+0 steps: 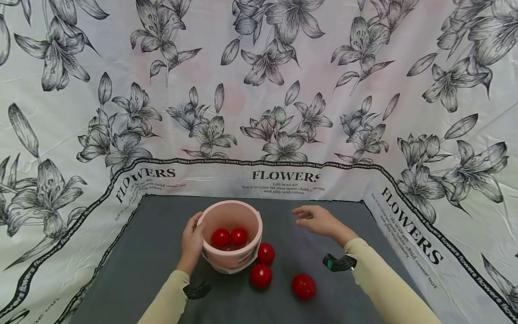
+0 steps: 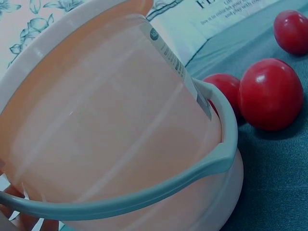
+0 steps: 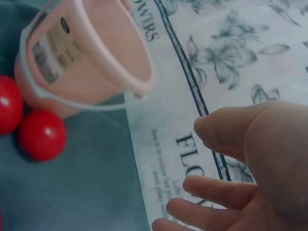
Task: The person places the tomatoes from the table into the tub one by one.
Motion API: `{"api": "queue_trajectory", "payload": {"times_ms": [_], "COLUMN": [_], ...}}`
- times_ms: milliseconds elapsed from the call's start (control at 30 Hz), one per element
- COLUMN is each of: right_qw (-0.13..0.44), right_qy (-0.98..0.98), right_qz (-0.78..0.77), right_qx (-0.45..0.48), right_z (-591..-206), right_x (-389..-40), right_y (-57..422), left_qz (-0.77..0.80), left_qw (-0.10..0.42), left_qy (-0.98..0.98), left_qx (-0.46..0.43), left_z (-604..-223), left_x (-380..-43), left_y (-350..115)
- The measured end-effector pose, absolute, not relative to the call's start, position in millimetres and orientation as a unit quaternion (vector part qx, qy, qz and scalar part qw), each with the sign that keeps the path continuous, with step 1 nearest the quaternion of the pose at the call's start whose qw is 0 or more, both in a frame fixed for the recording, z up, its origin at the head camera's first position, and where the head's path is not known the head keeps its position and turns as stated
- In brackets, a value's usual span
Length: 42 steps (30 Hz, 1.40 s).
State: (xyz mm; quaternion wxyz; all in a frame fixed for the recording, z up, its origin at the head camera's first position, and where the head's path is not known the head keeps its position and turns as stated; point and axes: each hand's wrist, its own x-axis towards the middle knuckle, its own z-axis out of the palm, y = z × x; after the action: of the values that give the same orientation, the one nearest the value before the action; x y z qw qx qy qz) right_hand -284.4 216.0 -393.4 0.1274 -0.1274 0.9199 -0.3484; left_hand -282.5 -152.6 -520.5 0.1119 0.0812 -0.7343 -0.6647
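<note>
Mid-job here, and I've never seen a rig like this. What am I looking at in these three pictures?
There is no robot: these are a person's two bare hands. The widest picture comes from a camera on the head, looking forward and down; the other two come from cameras on each wrist. On the dark grey surface, before a flower-printed cloth, lie three red fruits that look like tomatoes: two beside the pink bucket, one farther off. Two similar fruits show inside the bucket. The left hand holds the bucket by its side. The right hand hovers apart from it, holding nothing.
</note>
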Motion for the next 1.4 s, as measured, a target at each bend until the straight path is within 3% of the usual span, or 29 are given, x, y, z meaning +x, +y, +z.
{"api": "queue_trajectory", "payload": {"times_ms": [533,1100,1400], "right_qw": [0.128,0.197,0.223], "right_qy": [0.901,0.87,0.851], "right_qz": [-0.403,-0.447,-0.464], "right_qx": [-0.1,-0.067,-0.1], "right_z": [-437,-503,-527], "right_x": [-240,-222,-215], "right_y": [280,272,258], "left_qz": [-0.662,-0.662,-0.661], "left_qw": [0.106,0.108,0.106], "left_qy": [-0.738,-0.738,-0.739], "left_qx": [0.074,0.075,0.077], "left_z": [-518,-519,-520], "left_x": [-279,-281,-280], "left_y": [-155,-154,-155]}}
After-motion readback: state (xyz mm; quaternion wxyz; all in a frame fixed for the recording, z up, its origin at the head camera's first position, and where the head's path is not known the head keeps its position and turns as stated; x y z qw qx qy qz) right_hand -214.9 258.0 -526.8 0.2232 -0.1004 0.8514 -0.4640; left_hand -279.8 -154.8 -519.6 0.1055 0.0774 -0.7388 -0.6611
